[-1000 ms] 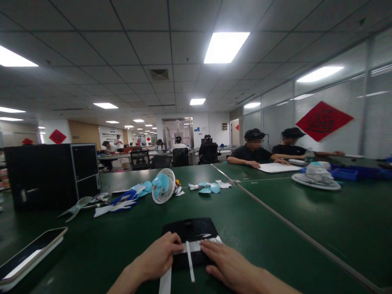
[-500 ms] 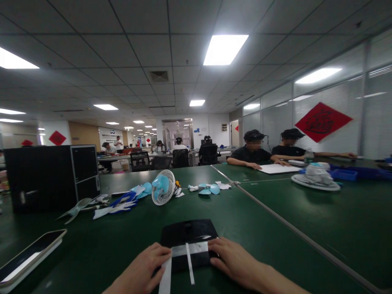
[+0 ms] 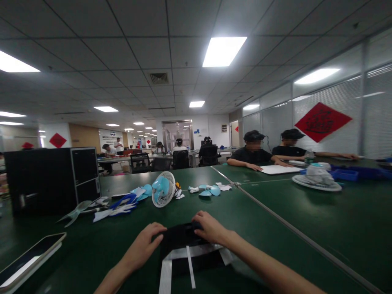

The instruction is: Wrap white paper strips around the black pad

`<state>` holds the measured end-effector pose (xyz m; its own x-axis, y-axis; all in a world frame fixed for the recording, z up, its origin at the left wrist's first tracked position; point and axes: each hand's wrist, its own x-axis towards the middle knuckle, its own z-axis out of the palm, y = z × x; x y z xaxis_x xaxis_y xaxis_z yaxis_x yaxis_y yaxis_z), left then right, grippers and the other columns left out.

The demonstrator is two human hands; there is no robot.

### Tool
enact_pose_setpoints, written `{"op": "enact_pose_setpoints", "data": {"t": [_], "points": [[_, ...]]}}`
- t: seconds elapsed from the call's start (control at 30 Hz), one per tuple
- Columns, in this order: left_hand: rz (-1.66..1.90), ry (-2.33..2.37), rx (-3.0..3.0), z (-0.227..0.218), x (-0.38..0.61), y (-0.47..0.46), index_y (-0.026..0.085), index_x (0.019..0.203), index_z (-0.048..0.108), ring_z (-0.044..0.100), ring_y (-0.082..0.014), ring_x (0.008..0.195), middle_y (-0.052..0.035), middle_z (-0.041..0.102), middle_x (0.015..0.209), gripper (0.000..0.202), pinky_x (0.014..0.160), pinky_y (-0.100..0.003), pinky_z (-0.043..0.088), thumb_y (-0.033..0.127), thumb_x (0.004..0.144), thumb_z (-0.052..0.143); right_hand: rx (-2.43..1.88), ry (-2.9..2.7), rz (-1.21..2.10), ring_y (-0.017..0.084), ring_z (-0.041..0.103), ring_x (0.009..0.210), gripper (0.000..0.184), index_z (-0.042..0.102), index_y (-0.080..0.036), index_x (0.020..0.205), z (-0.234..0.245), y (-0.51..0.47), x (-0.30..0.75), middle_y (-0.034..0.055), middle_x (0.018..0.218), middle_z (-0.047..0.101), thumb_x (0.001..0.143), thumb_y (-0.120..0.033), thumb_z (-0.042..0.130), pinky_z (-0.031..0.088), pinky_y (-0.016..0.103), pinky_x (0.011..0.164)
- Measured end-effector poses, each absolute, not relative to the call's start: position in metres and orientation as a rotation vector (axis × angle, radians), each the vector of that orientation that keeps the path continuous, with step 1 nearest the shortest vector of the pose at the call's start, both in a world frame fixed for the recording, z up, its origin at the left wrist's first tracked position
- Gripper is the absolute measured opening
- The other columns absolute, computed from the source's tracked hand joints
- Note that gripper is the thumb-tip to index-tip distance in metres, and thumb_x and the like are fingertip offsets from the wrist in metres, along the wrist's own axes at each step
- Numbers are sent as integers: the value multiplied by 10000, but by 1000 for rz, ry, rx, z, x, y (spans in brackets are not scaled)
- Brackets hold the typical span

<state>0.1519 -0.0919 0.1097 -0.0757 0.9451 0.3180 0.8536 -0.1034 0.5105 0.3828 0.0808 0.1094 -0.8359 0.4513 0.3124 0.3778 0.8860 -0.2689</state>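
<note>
A flat black packet (image 3: 180, 249) with white straps (image 3: 190, 255) across it lies on the green table (image 3: 269, 245) just in front of me. My left hand (image 3: 143, 245) rests on the packet's far left corner with its fingers curled over the edge. My right hand (image 3: 210, 229) lies on the far right corner, fingers bent down over the edge too. Both forearms reach in from the bottom of the view.
A phone (image 3: 29, 259) lies at the near left. Further back stand a small blue fan (image 3: 163, 188), loose blue and white fan parts (image 3: 118, 202), and a black computer case (image 3: 52, 179). Two people (image 3: 254, 151) sit at the far right by a white sheet.
Both hands have slid from the packet's near strap up to its far edge. The white strap ends now lie loose on the near side.
</note>
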Motion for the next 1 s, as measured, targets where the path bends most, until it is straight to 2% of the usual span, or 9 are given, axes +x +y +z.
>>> {"op": "enact_pose_setpoints", "data": {"t": [0.1, 0.23, 0.43, 0.57, 0.67, 0.77, 0.87, 1.0], "points": [[995, 2210, 1999, 117, 127, -71, 214, 1135, 617, 547, -210, 1118, -60, 620, 1177, 387, 1013, -351, 398, 381, 868, 393, -623, -2737, 282, 224, 556, 1054, 349, 643, -189, 1103, 108, 90, 366, 93, 1155, 601, 776, -309, 633, 428, 314, 917], [1010, 2480, 1892, 102, 90, -56, 144, 1136, 604, 574, -212, 1078, -97, 633, 1135, 444, 967, -335, 426, 349, 857, 326, -687, -2826, 302, 230, 618, 958, 310, 686, -188, 1045, 105, 95, 352, 89, 1060, 674, 771, -324, 637, 472, 300, 818], [813, 2598, 1833, 77, 64, -70, 118, 1175, 577, 598, -221, 1025, -103, 637, 1068, 484, 911, -331, 457, 361, 854, 308, -734, -2778, 264, 238, 631, 922, 296, 705, -206, 1009, 108, 93, 362, 65, 1023, 701, 765, -359, 634, 470, 298, 772], [832, 2626, 1748, 77, 58, -75, 141, 1190, 566, 595, -230, 1038, -93, 629, 1116, 488, 913, -343, 461, 374, 853, 302, -821, -2680, 174, 236, 622, 912, 285, 706, -221, 990, 114, 99, 393, 42, 994, 699, 802, -389, 572, 448, 307, 782], [831, 2621, 1726, 77, 58, -73, 138, 1205, 559, 604, -232, 1019, -93, 629, 1128, 500, 895, -342, 471, 372, 842, 308, -940, -2591, 133, 239, 616, 923, 316, 699, -185, 980, 118, 111, 426, 75, 992, 694, 837, -396, 512, 432, 311, 783], [783, 2606, 1708, 79, 62, -73, 127, 1228, 544, 598, -235, 1039, -100, 615, 1158, 521, 895, -342, 475, 373, 838, 302, -1093, -2510, 138, 219, 633, 866, 343, 699, -169, 963, 122, 128, 464, 87, 954, 706, 862, -392, 459, 430, 282, 711], [742, 2624, 1725, 80, 66, -73, 110, 1224, 546, 578, -239, 1084, -112, 609, 1164, 527, 938, -346, 451, 362, 838, 289, -1258, -2415, 125, 220, 639, 868, 342, 700, -164, 954, 124, 143, 507, 100, 969, 709, 861, -374, 447, 424, 282, 704], [755, 2602, 1735, 77, 65, -72, 115, 1213, 552, 592, -239, 1048, -106, 620, 1136, 520, 918, -352, 462, 370, 839, 296, -1501, -2283, 92, 253, 651, 873, 346, 700, -154, 950, 121, 155, 566, 132, 968, 709, 848, -373, 452, 431, 301, 685]]}}
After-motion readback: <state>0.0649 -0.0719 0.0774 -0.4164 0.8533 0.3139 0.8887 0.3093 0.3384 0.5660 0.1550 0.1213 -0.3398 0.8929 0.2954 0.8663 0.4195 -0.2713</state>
